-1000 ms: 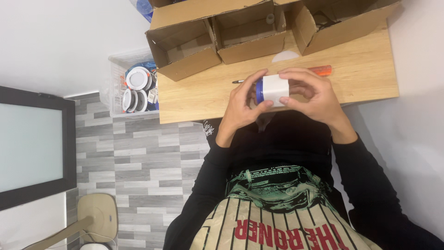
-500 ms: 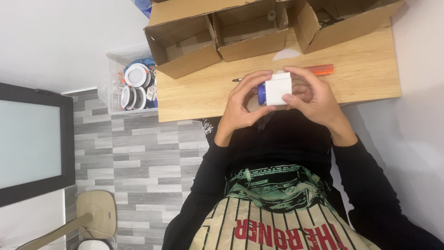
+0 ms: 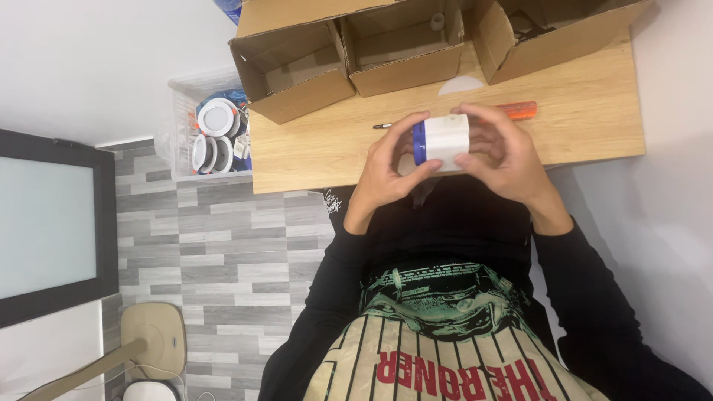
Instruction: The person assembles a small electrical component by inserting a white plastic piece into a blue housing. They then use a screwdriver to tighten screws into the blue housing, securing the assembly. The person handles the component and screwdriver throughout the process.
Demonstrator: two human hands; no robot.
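left hand (image 3: 386, 174): fingers wrapped round small white box (image 3: 444, 141), blue end
right hand (image 3: 505, 156): clasps same box, above wooden desk (image 3: 594, 111)
orange marker (image 3: 516, 110): on desk behind box

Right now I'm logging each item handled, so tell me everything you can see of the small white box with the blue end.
The small white box is a compact carton, plain white on its visible faces, with a blue panel at its left end. It looks like thin card, closed and undented. It is held off the wooden desk, lying sideways, in front of the person's chest. The left hand holds its blue end and the right hand wraps its other end; its far sides are hidden.
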